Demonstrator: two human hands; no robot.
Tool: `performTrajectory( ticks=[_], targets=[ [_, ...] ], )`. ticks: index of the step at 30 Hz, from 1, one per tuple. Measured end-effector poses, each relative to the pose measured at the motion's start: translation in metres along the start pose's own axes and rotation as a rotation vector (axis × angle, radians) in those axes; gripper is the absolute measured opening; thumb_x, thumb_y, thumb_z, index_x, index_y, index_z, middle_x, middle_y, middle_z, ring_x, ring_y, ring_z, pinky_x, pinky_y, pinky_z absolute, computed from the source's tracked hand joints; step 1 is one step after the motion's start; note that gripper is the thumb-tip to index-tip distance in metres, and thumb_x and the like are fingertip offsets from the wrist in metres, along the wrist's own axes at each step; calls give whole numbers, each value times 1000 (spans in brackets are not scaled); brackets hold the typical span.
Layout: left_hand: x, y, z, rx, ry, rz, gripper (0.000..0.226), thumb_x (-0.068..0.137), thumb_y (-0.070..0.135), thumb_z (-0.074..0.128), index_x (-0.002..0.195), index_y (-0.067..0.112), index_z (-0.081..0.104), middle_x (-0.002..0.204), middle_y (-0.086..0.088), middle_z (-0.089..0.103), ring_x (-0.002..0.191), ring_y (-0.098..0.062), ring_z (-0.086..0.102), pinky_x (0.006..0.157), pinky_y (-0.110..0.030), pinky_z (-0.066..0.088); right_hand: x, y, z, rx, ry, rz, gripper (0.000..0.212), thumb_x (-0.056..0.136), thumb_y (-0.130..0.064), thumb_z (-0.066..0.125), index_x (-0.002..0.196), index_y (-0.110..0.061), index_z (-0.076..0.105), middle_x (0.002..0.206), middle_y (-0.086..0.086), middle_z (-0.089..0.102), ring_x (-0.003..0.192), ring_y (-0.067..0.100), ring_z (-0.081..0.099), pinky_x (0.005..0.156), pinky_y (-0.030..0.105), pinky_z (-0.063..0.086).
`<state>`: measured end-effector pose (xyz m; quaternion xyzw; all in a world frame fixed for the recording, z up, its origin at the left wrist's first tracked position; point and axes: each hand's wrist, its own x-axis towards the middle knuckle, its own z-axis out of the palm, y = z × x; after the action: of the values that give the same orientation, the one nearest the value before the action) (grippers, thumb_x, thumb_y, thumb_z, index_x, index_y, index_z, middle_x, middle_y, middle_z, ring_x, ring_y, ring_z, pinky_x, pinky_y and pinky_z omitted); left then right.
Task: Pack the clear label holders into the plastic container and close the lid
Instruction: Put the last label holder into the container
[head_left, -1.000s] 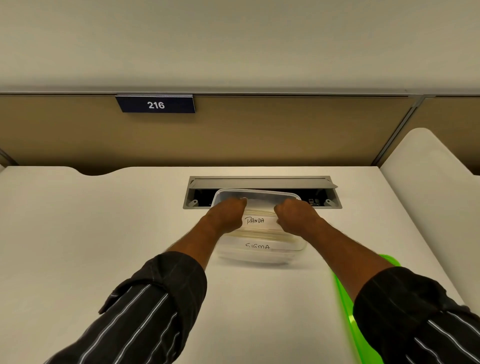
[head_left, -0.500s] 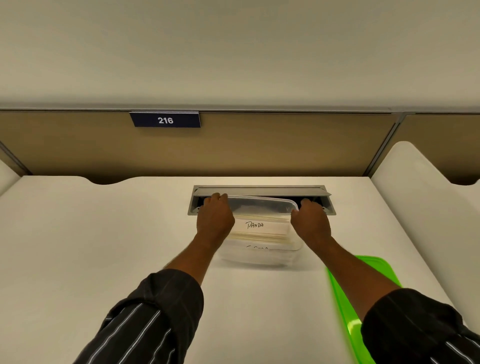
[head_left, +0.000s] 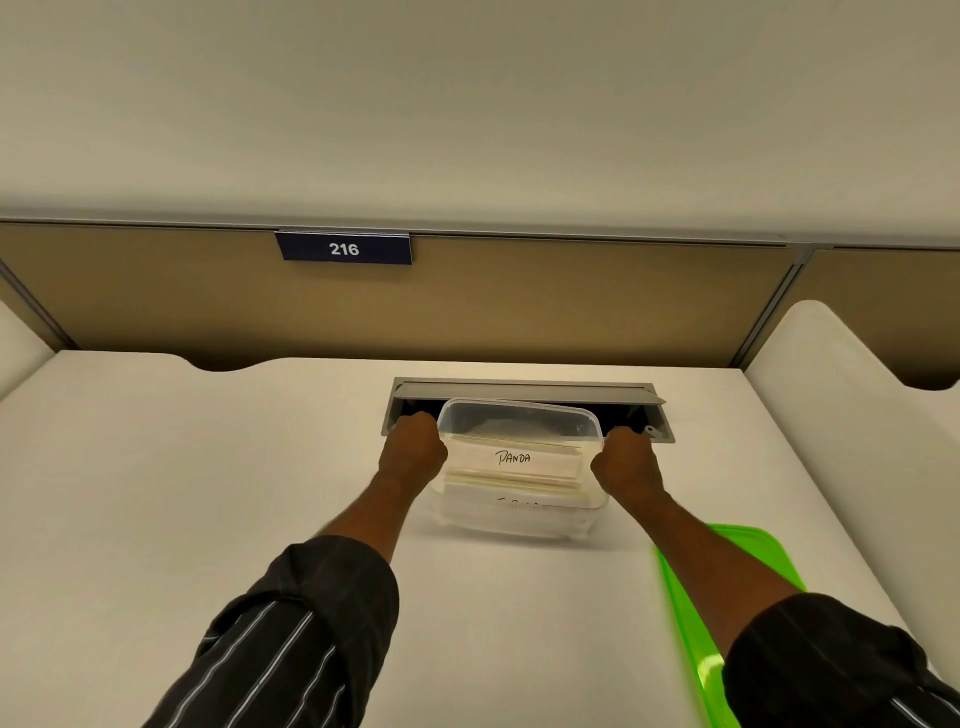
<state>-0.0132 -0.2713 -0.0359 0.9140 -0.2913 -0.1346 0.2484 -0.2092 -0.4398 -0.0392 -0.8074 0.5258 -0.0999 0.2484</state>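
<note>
A clear plastic container (head_left: 519, 514) stands on the white desk in front of a cable slot, its top uncovered. Inside lies a stack of clear label holders (head_left: 514, 460); the top one reads "PANDA", and a lower label shows dimly through the front wall. My left hand (head_left: 413, 454) grips the container's left side and my right hand (head_left: 626, 465) grips its right side, fingers curled around the walls. The green lid (head_left: 748, 551) lies flat on the desk at the lower right, partly hidden under my right forearm.
A grey cable slot (head_left: 530, 389) with an open flap is set into the desk (head_left: 208, 467) just behind the container. A tan partition carries a blue "216" sign (head_left: 344, 249). A second white desk surface (head_left: 852, 395) adjoins on the right.
My hands moved from on top of the label holders outward to the container's left and right sides. The view tilted down a little and the container shifted slightly toward the slot.
</note>
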Motion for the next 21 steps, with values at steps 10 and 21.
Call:
performTrajectory(
  ticks=[10,21],
  targets=[
    [-22,-7,-22,57,32,-9,18,83,-3,52,70,8,46,80,-12,57,69,-23,52,61,-27,38,-21,-11,-9,-9,10,-56,14,79,1,60,80,-7,48,82,12,54,74,26,56,69,32,49],
    [-82,-36,-41,46,39,-15,5,87,6,56,84,10,58,94,-9,60,80,-16,46,65,-23,36,-79,-13,-20,1,-56,-79,8,79,0,57,87,-1,57,100,20,64,91,34,61,68,28,43]
  ],
)
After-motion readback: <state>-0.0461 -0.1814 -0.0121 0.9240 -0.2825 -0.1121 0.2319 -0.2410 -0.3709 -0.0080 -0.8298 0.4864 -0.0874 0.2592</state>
